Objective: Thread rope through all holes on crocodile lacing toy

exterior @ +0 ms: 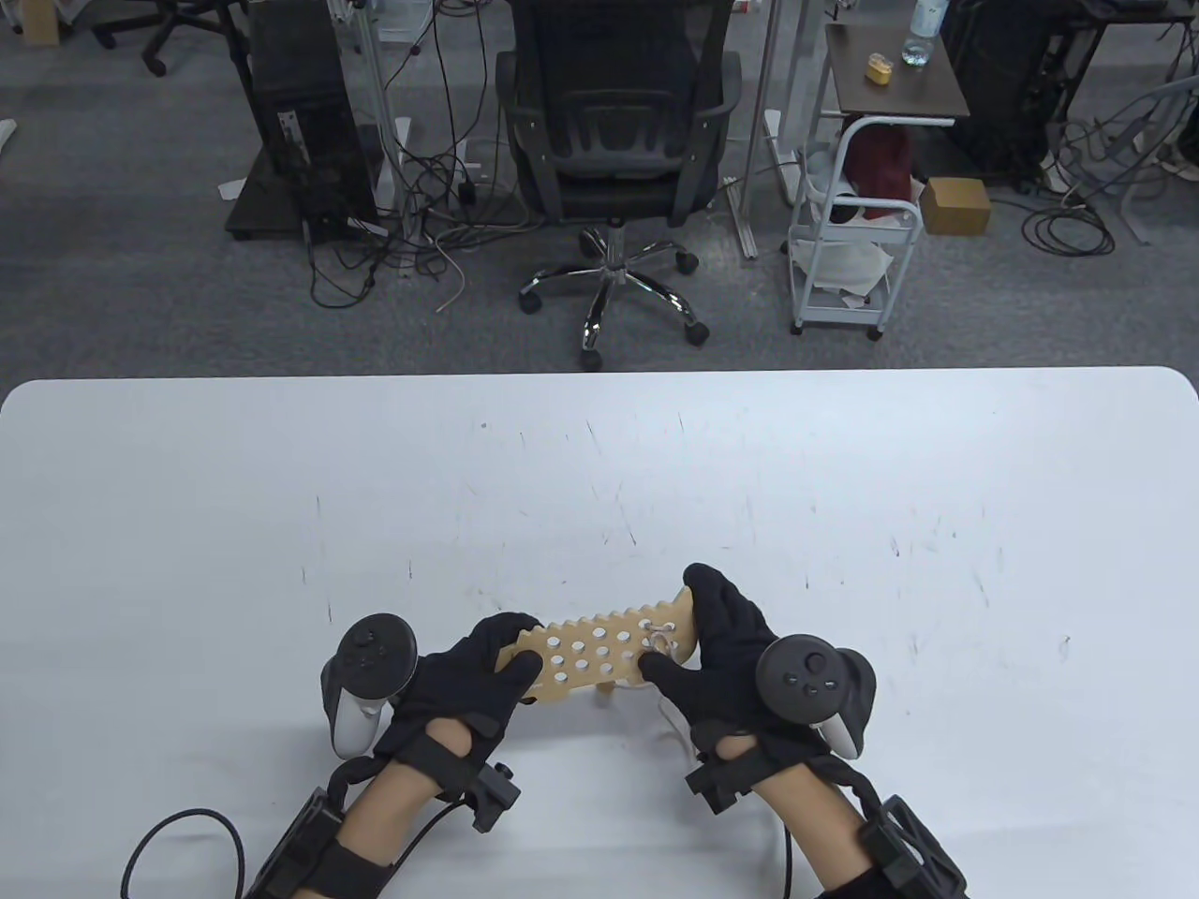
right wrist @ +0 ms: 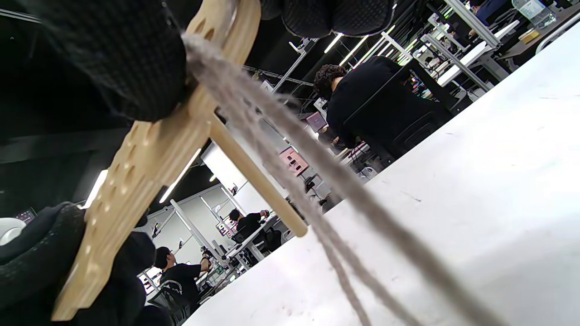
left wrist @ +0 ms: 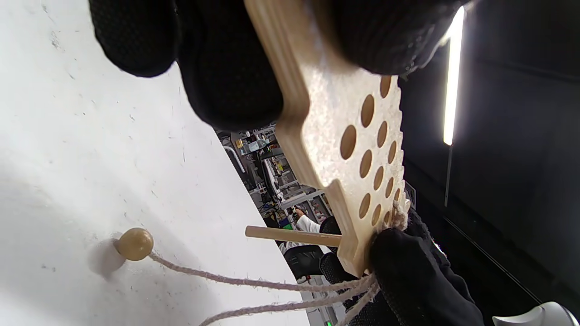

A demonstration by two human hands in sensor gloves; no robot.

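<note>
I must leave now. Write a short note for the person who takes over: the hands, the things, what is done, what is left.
Left hand grips one end of the toy, right hand grips the other; the toy is held above the table.
Rope is laced only through holes beside the right hand. Its strands hang under the toy; the wooden needle sticks out below, the end bead lies on the table.
Left: all other holes, still empty.
</note>
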